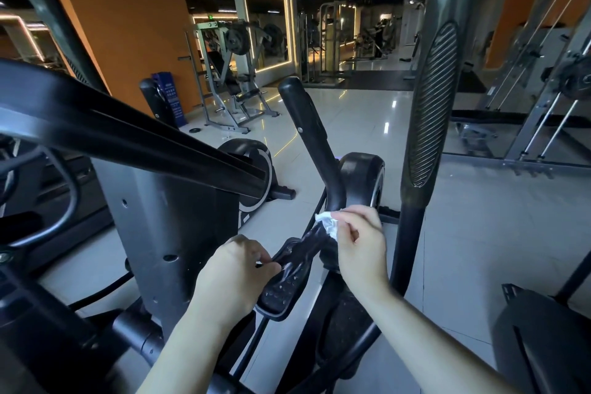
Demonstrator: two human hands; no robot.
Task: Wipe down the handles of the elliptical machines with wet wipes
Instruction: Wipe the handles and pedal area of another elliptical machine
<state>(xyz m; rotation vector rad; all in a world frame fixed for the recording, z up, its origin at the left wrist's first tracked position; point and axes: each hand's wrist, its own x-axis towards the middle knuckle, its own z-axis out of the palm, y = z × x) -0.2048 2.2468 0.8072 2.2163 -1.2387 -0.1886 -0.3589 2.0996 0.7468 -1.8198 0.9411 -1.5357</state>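
Observation:
My right hand (359, 241) pinches a crumpled white wet wipe (327, 224) against the base of a black elliptical handle (311, 137) that rises up and to the left. My left hand (235, 275) grips the left edge of the black console panel (289, 275) just below the wipe. A second, thicker handle post (431, 105) with a ribbed grip stands upright right of my right hand. Part of the wipe is hidden under my fingers.
A black bar (144, 141) of the elliptical frame crosses the left of the view, above the grey column (166, 217). Another elliptical's flywheel housing (256, 166) stands ahead. Weight machines (230, 73) and racks (543, 99) line the tiled floor (479, 233).

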